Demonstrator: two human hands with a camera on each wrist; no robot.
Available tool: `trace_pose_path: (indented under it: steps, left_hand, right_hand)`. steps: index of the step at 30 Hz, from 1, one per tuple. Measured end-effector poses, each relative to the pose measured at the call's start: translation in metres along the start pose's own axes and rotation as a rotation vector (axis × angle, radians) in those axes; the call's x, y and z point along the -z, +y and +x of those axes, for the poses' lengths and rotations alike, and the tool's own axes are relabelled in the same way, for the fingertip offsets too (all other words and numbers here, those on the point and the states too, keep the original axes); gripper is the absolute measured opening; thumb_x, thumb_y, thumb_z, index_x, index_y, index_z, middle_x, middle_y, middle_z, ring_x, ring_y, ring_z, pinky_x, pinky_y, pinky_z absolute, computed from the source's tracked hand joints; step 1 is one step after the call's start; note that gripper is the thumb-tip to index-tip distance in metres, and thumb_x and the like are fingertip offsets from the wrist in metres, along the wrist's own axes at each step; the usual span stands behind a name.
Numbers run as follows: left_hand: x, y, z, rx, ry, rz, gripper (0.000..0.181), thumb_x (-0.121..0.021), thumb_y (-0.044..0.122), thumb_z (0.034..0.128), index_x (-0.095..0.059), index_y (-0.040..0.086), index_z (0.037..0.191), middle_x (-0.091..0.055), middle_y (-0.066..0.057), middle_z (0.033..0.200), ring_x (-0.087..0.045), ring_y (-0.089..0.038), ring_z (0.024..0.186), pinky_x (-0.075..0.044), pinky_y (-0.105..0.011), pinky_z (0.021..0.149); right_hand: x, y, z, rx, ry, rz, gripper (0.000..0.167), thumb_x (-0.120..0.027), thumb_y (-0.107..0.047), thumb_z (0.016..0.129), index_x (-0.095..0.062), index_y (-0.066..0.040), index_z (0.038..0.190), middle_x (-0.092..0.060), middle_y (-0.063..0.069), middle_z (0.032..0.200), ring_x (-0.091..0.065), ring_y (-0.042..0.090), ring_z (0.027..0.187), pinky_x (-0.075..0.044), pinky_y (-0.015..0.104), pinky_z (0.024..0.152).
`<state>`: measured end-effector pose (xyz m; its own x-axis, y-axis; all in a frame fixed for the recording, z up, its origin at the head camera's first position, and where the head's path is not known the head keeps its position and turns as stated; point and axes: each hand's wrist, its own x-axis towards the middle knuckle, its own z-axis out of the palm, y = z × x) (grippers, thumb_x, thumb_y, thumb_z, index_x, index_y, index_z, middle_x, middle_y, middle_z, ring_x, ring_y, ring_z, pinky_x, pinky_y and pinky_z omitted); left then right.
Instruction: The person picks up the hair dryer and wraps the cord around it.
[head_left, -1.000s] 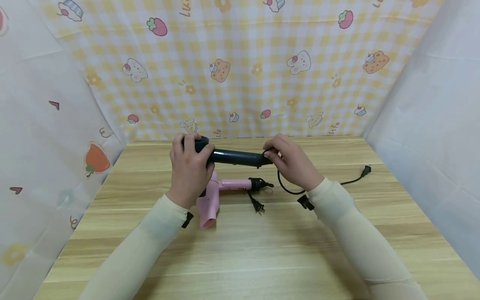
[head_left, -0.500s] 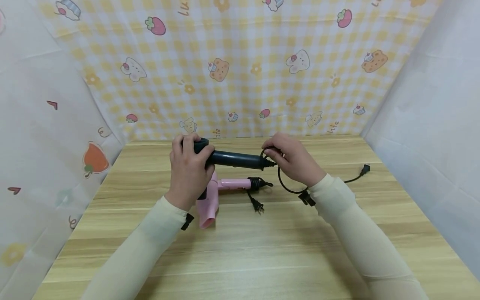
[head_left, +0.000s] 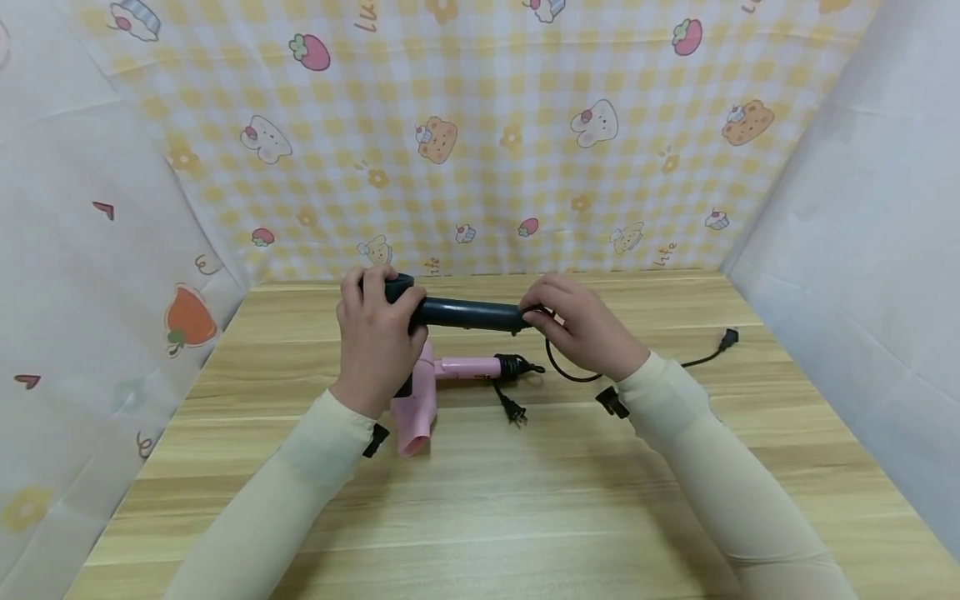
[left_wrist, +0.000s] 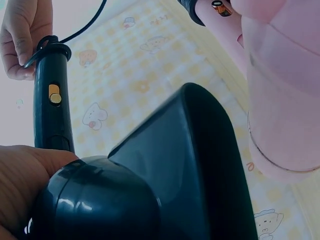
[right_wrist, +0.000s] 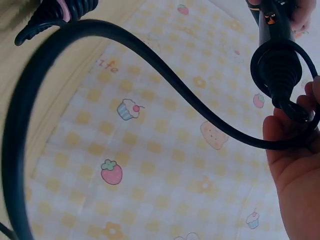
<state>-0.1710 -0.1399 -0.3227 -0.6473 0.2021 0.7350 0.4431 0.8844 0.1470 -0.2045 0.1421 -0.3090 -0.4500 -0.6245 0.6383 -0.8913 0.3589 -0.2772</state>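
A dark hair dryer (head_left: 468, 314) is held up above the surface (head_left: 480, 517), its handle running level toward the person's right. The left hand (head_left: 378, 342) has its grip closed over the head end; from the left wrist I can see a gold switch (left_wrist: 55, 95) on the handle and a broad dark nozzle (left_wrist: 180, 165). The right hand's (head_left: 585, 329) grip is narrow, pinching the black cord (head_left: 570, 377) at the handle's tip, where it loops around the end. The rest of that cord droops and trails off to a plug (head_left: 729, 337) lying farther right.

Just below lies a pink hair dryer (head_left: 468, 367), its nozzle facing the near edge, its own cord (head_left: 513, 367) wound round the handle end, its plug (head_left: 515, 412) beside it.

The surface is pale, streaked wood grain. Behind it hangs a yellow-checked cloth (head_left: 480, 192) with strawberries and cupcakes; a printed white sheet (head_left: 75, 292) closes the left, a plain pale one (head_left: 862, 208) the right.
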Motion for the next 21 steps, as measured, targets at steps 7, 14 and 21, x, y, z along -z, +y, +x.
trace_pose_path:
  steps: [7, 14, 21]
  left_hand:
    - [0.001, -0.001, 0.0, -0.027, -0.001, 0.032, 0.028, -0.079, 0.004, 0.0762, -0.071, 0.008, 0.103, -0.046, -0.023, 0.125, -0.033, -0.046, 0.119, -0.038, -0.061, 0.081]
    - [0.0, -0.001, -0.001, -0.023, -0.009, 0.038, 0.029, -0.08, 0.005, 0.0759, -0.071, 0.007, 0.103, -0.046, -0.023, 0.124, -0.033, -0.046, 0.118, -0.039, -0.06, 0.08]
    - [0.004, -0.001, 0.001, -0.014, -0.026, 0.044, 0.028, -0.08, 0.004, 0.0756, -0.071, 0.007, 0.102, -0.045, -0.024, 0.124, -0.033, -0.047, 0.119, -0.039, -0.061, 0.081]
  right_hand:
    - [-0.005, 0.0, -0.004, -0.032, -0.01, 0.006, 0.01, -0.067, 0.001, 0.091, -0.065, -0.006, 0.098, -0.062, 0.003, 0.099, -0.055, 0.016, 0.086, -0.048, 0.035, 0.074]
    - [-0.009, 0.001, -0.005, -0.053, -0.003, 0.023, 0.01, -0.067, 0.002, 0.091, -0.066, -0.005, 0.098, -0.061, 0.004, 0.102, -0.058, 0.016, 0.09, -0.051, 0.034, 0.077]
    - [-0.014, 0.0, -0.008, -0.002, 0.017, 0.02, 0.01, -0.069, 0.003, 0.09, -0.066, -0.004, 0.096, -0.058, 0.007, 0.105, -0.058, 0.019, 0.092, -0.05, 0.035, 0.077]
